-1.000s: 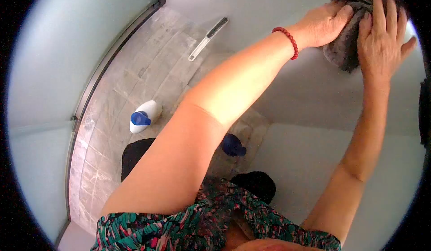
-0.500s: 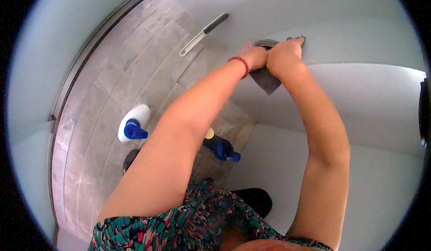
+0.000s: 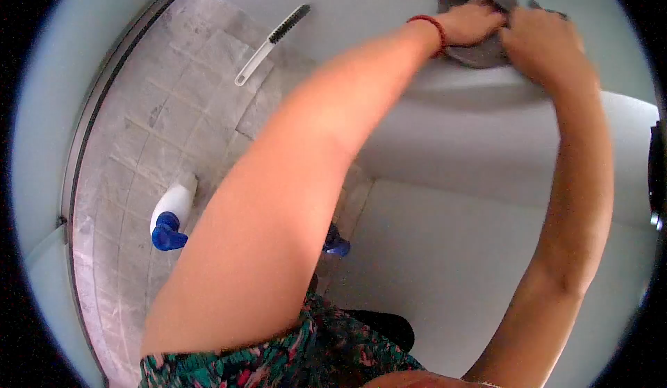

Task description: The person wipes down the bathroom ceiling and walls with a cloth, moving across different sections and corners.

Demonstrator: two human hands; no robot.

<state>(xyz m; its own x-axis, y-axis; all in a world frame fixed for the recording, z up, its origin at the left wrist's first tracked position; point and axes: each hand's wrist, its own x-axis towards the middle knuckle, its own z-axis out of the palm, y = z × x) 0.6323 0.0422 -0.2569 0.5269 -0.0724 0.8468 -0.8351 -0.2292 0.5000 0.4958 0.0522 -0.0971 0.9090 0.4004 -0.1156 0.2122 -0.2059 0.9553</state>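
Note:
A grey cloth [image 3: 479, 54] is bunched against the pale wall and its ledge at the upper right. My left hand [image 3: 474, 24], with a red bracelet at its wrist, has its fingers closed on the cloth's left part. Right beside it, my right hand [image 3: 545, 44] grips the cloth's other side, fingers bent and partly hidden behind the knuckles. Cloth edges stick out above and below the two hands.
A white-handled brush [image 3: 271, 47] with dark bristles leans at the wall's foot. On the grey tiled floor [image 3: 167, 124] stands a white bottle [image 3: 174, 204] with a blue top. A dark blue bottle [image 3: 336, 242] is partly hidden by my left arm. Glass panelling [image 3: 48, 145] borders the left.
Both hands have moved up and to the right along the wall with the cloth, which is now more bunched. The camera view has shifted, so the brush and bottles appear further left.

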